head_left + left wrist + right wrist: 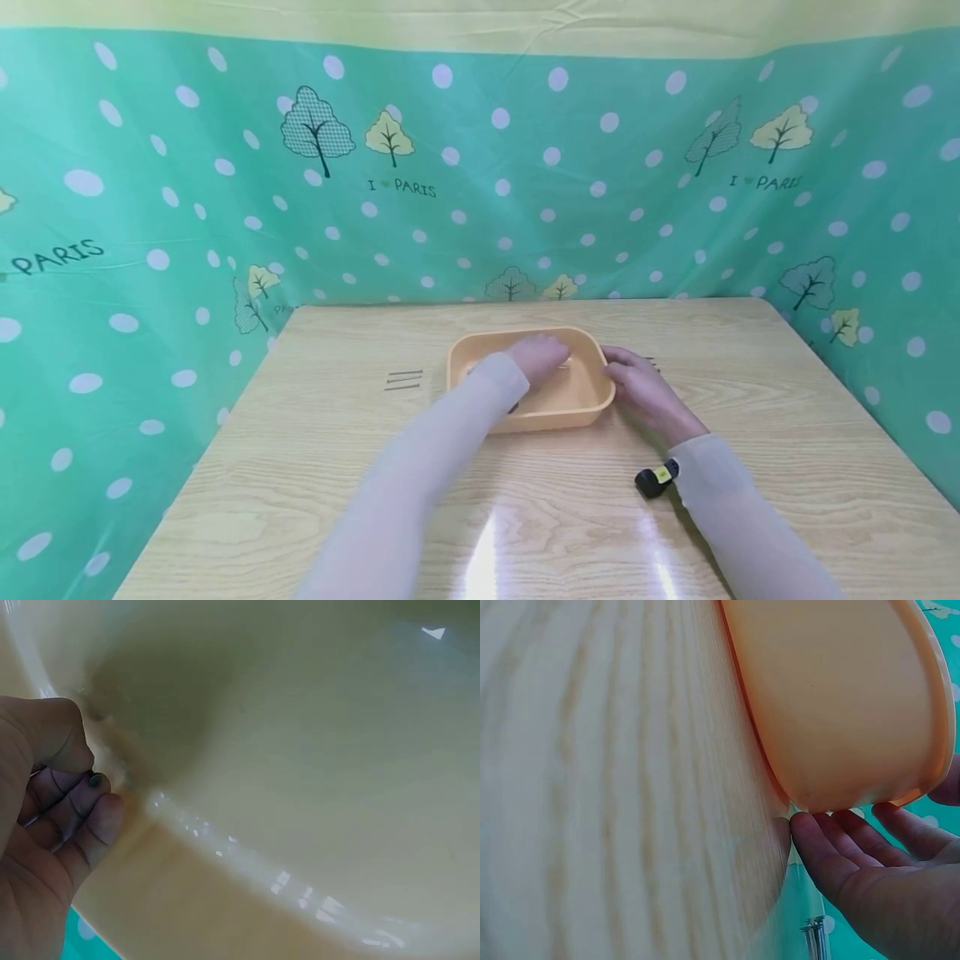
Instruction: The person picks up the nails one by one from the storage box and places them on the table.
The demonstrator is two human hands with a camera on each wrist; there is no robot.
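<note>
An orange plastic basin [558,421] stands on the wooden table. My left hand [538,357] reaches down inside it, near the far right part. In the left wrist view, thumb and fingers of the left hand [56,795] pinch a nail [95,779], of which only the dark round end shows. My right hand [641,385] holds the basin's right side. Seen from the right wrist, the right hand's fingers [855,847] lie along the outer wall of the basin [847,697], with the thumb up at the rim. The left forearm hides part of the basin's inside.
Three nails [403,381] lie side by side on the table [315,467], left of the basin. More nails [817,937] lie beyond the right hand. A black wrist camera [654,481] sticks out from the right sleeve. Green dotted curtains [465,192] surround the table.
</note>
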